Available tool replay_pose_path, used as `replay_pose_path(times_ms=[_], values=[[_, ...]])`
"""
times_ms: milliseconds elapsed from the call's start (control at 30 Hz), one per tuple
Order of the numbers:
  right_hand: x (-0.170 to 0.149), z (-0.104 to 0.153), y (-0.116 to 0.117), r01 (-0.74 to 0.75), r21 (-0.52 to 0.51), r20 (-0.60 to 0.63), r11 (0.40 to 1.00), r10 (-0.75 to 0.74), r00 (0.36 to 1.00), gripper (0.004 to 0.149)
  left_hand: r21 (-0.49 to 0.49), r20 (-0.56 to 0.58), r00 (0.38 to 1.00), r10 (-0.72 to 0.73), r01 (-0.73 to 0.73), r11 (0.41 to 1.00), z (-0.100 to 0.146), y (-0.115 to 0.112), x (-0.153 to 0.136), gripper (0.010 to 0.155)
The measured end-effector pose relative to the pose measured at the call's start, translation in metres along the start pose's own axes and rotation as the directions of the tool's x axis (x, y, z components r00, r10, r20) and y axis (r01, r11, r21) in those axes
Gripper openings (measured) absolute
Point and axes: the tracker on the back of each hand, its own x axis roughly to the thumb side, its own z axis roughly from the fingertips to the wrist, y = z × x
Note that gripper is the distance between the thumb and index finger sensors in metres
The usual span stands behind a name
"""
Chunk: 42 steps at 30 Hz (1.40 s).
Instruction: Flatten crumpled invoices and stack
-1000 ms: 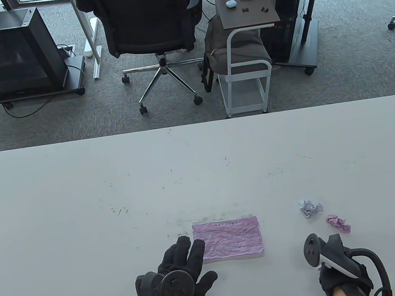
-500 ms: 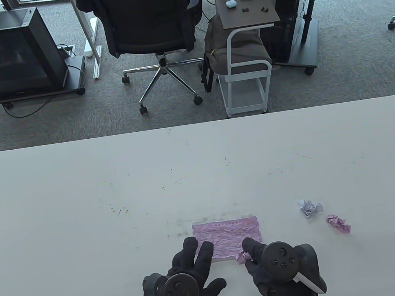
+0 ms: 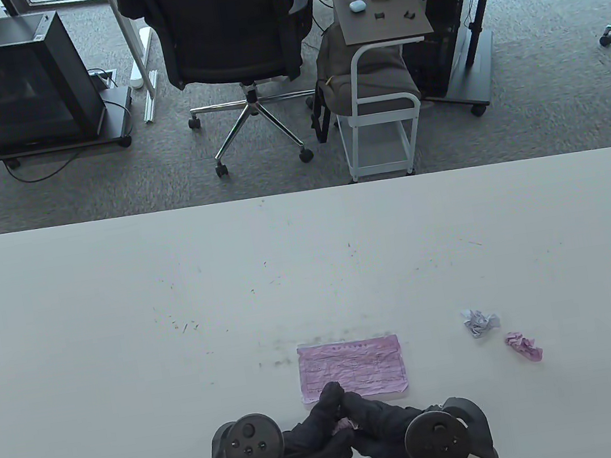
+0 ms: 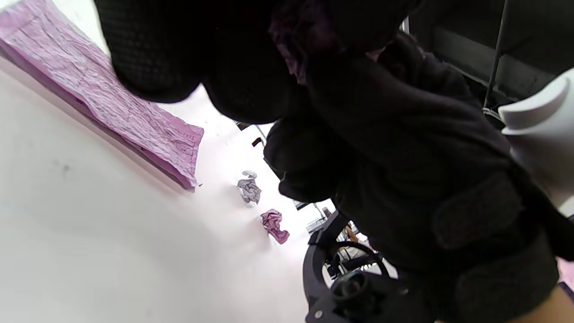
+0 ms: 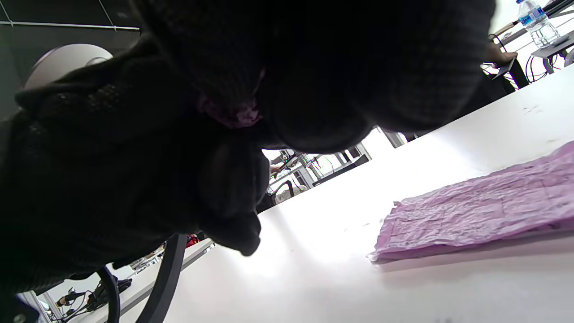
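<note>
A flattened pink invoice [image 3: 354, 365] lies on the white table [image 3: 125, 325] near its front edge; it also shows in the left wrist view [image 4: 112, 107] and the right wrist view [image 5: 484, 206]. My left hand [image 3: 318, 431] and right hand [image 3: 368, 417] meet just in front of it, and both grip a small crumpled pink invoice [image 3: 343, 424] between their fingers. A bit of that pink ball peeks out in the left wrist view [image 4: 293, 67] and the right wrist view [image 5: 237, 115]. Most of the ball is hidden by the gloves.
A crumpled white-grey invoice [image 3: 480, 321] and a crumpled pink invoice [image 3: 524, 346] lie on the table to the right; both show in the left wrist view [image 4: 249, 189] [image 4: 274, 225]. Beyond the far edge stand an office chair [image 3: 231, 39] and a side cart [image 3: 381, 85].
My right hand came in from the right with a small pink ball. My left hand drew back off the flat invoice, and both hands now grip the ball together.
</note>
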Motion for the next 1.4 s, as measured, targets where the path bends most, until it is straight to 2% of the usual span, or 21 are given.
replay_pose_path(times_ms=[67, 167, 233, 300, 467, 633, 767, 867, 1033, 1100, 1133, 1200, 1267, 1333, 1400], values=[[-0.003, 0.000, -0.001, 0.014, 0.000, -0.002, 1.000, -0.014, 1.000, 0.057, 0.031, 0.002, 0.999, -0.038, 0.038, 0.999, -0.001, 0.002, 0.000, 0.063], [-0.008, -0.003, -0.003, 0.030, 0.005, -0.023, 1.000, -0.030, 0.999, 0.053, 0.007, -0.009, 0.991, -0.134, 0.134, 0.991, 0.000, 0.004, 0.002, 0.065], [-0.012, -0.003, -0.004, 0.040, 0.016, -0.030, 0.999, -0.040, 0.999, 0.046, 0.030, -0.010, 0.981, -0.192, 0.193, 0.981, 0.001, 0.006, 0.002, 0.061], [-0.015, -0.002, -0.005, 0.057, 0.028, -0.035, 0.998, -0.056, 0.998, 0.044, 0.031, -0.024, 0.980, -0.195, 0.196, 0.980, 0.000, 0.007, 0.000, 0.055], [-0.016, -0.002, -0.006, 0.051, 0.040, -0.048, 0.998, -0.049, 0.998, 0.042, 0.010, -0.048, 0.983, -0.178, 0.179, 0.984, 0.001, 0.007, -0.002, 0.052], [-0.017, -0.001, -0.009, -0.003, 0.036, -0.060, 0.999, 0.005, 0.998, 0.041, 0.020, -0.082, 0.992, -0.101, 0.103, 0.995, 0.004, 0.010, -0.010, 0.049], [-0.024, 0.002, -0.013, 0.024, 0.011, -0.092, 1.000, -0.023, 0.995, 0.041, 0.021, -0.080, 0.991, 0.104, -0.103, 0.994, 0.002, 0.010, -0.016, 0.047], [-0.029, 0.005, -0.019, 0.043, -0.016, -0.109, 0.999, -0.045, 0.993, 0.041, -0.007, -0.046, 0.987, 0.153, -0.154, 0.988, 0.003, 0.010, -0.016, 0.051], [-0.033, 0.007, -0.028, 0.054, -0.062, -0.121, 0.997, -0.062, 0.991, 0.042, 0.007, -0.032, 0.997, 0.066, -0.066, 0.998, 0.003, 0.011, -0.012, 0.053], [-0.036, 0.008, -0.029, 0.055, -0.059, -0.123, 0.997, -0.062, 0.991, 0.042, 0.048, -0.015, 1.000, -0.008, 0.008, 0.999, 0.004, 0.012, -0.009, 0.052], [-0.038, 0.008, -0.030, 0.061, -0.055, -0.127, 0.997, -0.068, 0.990, 0.042, 0.071, -0.007, 0.996, -0.091, 0.091, 0.993, 0.004, 0.013, -0.006, 0.050], [-0.040, 0.008, -0.030, 0.076, -0.040, -0.131, 0.996, -0.080, 0.988, 0.043, 0.071, 0.008, 0.987, -0.162, 0.161, 0.984, 0.004, 0.014, -0.002, 0.049], [-0.041, 0.007, -0.030, 0.090, 0.000, -0.142, 0.996, -0.089, 0.986, 0.048, 0.078, 0.019, 0.990, -0.139, 0.137, 0.988, 0.004, 0.013, 0.000, 0.048], [-0.041, 0.008, -0.028, 0.113, 0.086, -0.119, 0.990, -0.102, 0.988, 0.071, 0.096, 0.025, 0.990, -0.138, 0.135, 0.986, 0.005, 0.013, 0.003, 0.048], [-0.034, 0.009, -0.030, 0.123, 0.039, -0.058, 0.992, -0.121, 0.991, 0.091, 0.125, 0.028, 0.971, -0.238, 0.233, 0.964, 0.007, 0.013, 0.009, 0.048]])
